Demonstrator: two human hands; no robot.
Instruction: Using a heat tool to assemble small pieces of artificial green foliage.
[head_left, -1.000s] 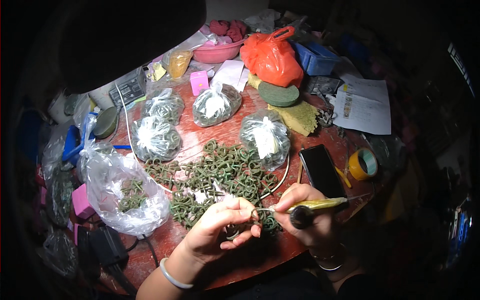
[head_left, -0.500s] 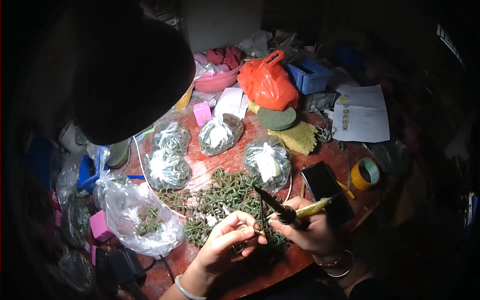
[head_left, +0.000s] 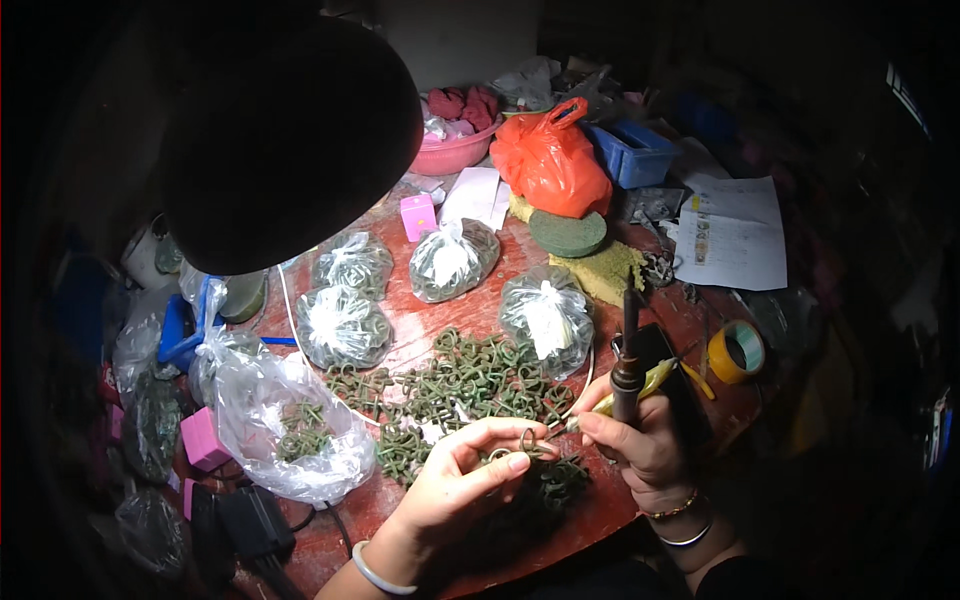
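Between the thumb and fingers of my left hand (head_left: 465,480) is a small dark green ring-shaped piece (head_left: 528,440). My right hand (head_left: 650,455), just right of it, is closed round a soldering iron (head_left: 627,385) with its dark tip pointing up. A thin tool with a yellow handle (head_left: 655,378) is also in that hand, its slim end reaching toward the ring piece. Beneath and beyond both hands spreads a heap of similar green ring-like pieces (head_left: 480,375) on the red tabletop (head_left: 420,322).
Tied clear bags of pieces (head_left: 455,262) stand behind the heap. An open plastic bag (head_left: 340,465) lies left, near a black adapter (head_left: 255,525). At right are a phone (head_left: 655,345), yellow tape (head_left: 735,352) and a printed sheet (head_left: 735,235). A dark lamp shade (head_left: 300,150) hangs upper left.
The soldering iron has swung from leaning over my left hand to upright, away from the ring piece. The yellow-handled tool's thin end now points toward the piece. The view has shifted slightly.
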